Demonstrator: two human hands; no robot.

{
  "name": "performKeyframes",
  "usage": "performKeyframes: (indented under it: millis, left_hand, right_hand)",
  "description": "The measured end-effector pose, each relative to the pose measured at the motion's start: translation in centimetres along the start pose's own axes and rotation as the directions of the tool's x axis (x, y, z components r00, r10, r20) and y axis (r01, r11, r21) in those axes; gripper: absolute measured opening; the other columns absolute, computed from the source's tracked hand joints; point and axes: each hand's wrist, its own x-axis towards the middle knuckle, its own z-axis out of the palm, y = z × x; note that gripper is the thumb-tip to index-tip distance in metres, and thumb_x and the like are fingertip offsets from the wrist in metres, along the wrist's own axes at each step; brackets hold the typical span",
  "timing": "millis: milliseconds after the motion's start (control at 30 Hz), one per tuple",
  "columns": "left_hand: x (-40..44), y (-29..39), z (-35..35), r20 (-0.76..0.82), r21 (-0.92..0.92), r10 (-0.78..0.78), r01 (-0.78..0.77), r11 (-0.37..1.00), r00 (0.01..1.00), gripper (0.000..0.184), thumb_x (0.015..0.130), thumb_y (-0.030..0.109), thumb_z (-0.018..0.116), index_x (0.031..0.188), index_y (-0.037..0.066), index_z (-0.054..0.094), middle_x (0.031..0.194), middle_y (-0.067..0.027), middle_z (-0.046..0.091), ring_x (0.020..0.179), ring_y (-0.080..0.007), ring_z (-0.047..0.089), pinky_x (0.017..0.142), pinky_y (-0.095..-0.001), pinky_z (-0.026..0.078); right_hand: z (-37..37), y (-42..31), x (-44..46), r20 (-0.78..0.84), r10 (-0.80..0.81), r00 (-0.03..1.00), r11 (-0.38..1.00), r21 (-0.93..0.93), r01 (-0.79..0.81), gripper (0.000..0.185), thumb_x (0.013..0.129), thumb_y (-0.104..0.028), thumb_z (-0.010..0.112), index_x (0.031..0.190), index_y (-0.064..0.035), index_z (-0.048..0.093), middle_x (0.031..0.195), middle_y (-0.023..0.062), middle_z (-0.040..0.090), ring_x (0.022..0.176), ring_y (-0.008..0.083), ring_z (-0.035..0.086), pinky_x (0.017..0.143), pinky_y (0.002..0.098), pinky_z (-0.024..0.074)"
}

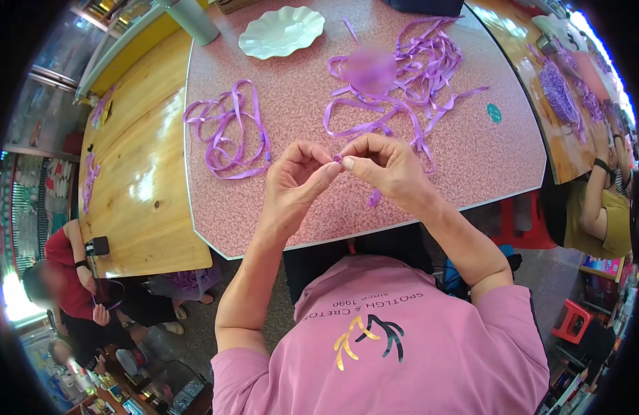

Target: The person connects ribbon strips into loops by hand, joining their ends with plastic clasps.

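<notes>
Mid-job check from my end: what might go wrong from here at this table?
The small purple piece pinched between the left hand and right hand could slip, as only fingertips seem to hold it.
The tangled purple ribbon pile beyond the right hand might knot if pulled.
The loose purple ribbon loops near the pink tabletop's left edge could slide off if brushed.

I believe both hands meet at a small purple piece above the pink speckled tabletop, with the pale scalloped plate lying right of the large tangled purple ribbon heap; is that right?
Not quite: the head view shows the pale scalloped plate left of the large tangled purple ribbon heap. The left hand and right hand do meet at the small purple piece above the pink speckled tabletop.
</notes>
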Motion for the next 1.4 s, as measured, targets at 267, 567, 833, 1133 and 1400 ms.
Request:
performKeyframes:
  millis: [267, 567, 833, 1133, 1400]
  left_hand:
    - [-0.1, 0.1, -0.3, 0.04, 0.01, -0.02, 0.019, 1.0, 0.999, 0.016, 0.09, 0.007, 0.069, 0.101, 0.002, 0.058, 0.097, -0.0025, 0.062, 0.092, -0.0089, 0.06, 0.083, -0.0235, 0.048]
    - [0.2, 0.3, -0.9, 0.134, 0.002, -0.084, 0.085, 0.996, 0.987, 0.018, 0.092, 0.013, 0.069, 0.1, 0.002, 0.058, 0.097, -0.0051, 0.065, 0.093, -0.0121, 0.062, 0.085, -0.0258, 0.049]
    - [0.4, 0.5, -0.8, 0.199, -0.054, -0.104, 0.117, 0.992, 0.975, 0.019, 0.093, 0.016, 0.068, 0.1, 0.003, 0.056, 0.096, -0.0076, 0.066, 0.094, -0.0154, 0.064, 0.087, -0.028, 0.05]
    - [-0.2, 1.4, 0.8, 0.137, 0.557, 0.187, -0.232, 0.798, 0.973, 0.025, 0.091, 0.018, 0.069, 0.104, 0.004, 0.055, 0.097, -0.0074, 0.063, 0.099, -0.021, 0.062, 0.091, -0.0373, 0.047]
    - [0.3, 3.2, -0.1, 0.579, 0.776, 0.246, -0.618, 0.126, 0.777, 0.013, 0.085, 0.01, 0.068, 0.088, 0.005, 0.056, 0.081, -0.0102, 0.055, 0.083, -0.0297, 0.058, 0.086, -0.0443, 0.044]
  right_hand:
    - [-0.2, -0.1, -0.3, 0.015, 0.025, 1.0, 0.999, 0.024, -0.025, 0.015, 0.091, -0.011, 0.067, 0.102, -0.0009, 0.068, 0.088, -0.0027, 0.064, 0.08, 0.0024, 0.056, 0.07, 0.0192, 0.0457]
    - [-0.3, -0.5, -0.3, 0.022, 0.017, 1.0, 0.999, 0.034, -0.018, 0.016, 0.091, -0.011, 0.07, 0.102, 0.0002, 0.07, 0.089, 0.0033, 0.068, 0.082, 0.008, 0.062, 0.072, 0.0227, 0.0492]
    - [-0.7, -0.9, -0.7, 0.052, 0.046, 0.998, 0.994, 0.1, -0.051, 0.016, 0.092, -0.015, 0.068, 0.101, -0.0007, 0.07, 0.087, 0.0021, 0.068, 0.081, 0.0073, 0.061, 0.071, 0.0219, 0.0479]
    - [-1.2, -0.6, -1.0, -0.008, 0.084, 0.996, 0.996, -0.025, -0.084, 0.016, 0.093, -0.016, 0.068, 0.1, -0.002, 0.069, 0.084, -0.0036, 0.064, 0.075, 0.0018, 0.055, 0.064, 0.0181, 0.0433]
    - [-0.8, -1.1, -1.4, 0.091, -0.051, 0.995, 0.982, -0.175, 0.067, 0.007, 0.091, -0.007, 0.068, 0.09, -0.0003, 0.068, 0.082, -0.0019, 0.06, 0.074, 0.0051, 0.053, 0.064, 0.0228, 0.042]
